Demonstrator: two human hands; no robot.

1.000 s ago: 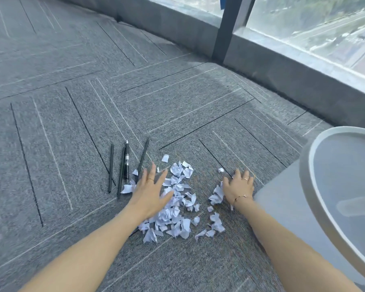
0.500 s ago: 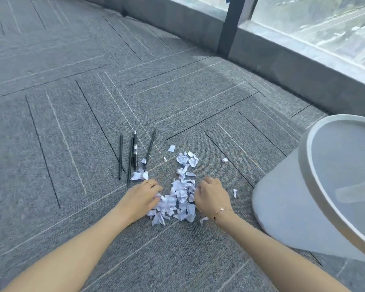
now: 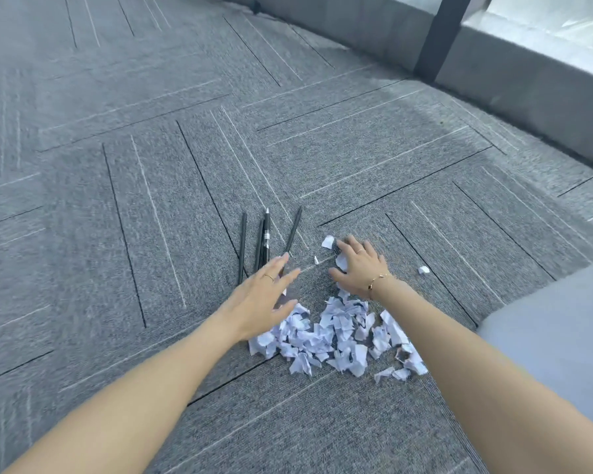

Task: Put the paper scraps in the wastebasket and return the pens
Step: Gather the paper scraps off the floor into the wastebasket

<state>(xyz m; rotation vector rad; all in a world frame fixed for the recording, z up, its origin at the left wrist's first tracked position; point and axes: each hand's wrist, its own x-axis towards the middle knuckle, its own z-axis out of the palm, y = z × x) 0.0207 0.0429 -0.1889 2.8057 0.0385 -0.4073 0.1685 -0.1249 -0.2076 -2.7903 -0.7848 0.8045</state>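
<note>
From my feed, the wastebasket [image 3: 562,336] is cut off by the right edge; I see only a pale grey side, no rim or opening. My left hand [image 3: 261,302] is motion-blurred and covers the near ends of the 4 pens [image 3: 264,234], plus a scrap or 2 under the fingers. My right hand [image 3: 360,265] hides some paper scraps [image 3: 332,333] beneath its palm; I can't tell whether it grips any. Print on the scraps is too small to read. The window [image 3: 562,22] is cropped at the top.
</note>
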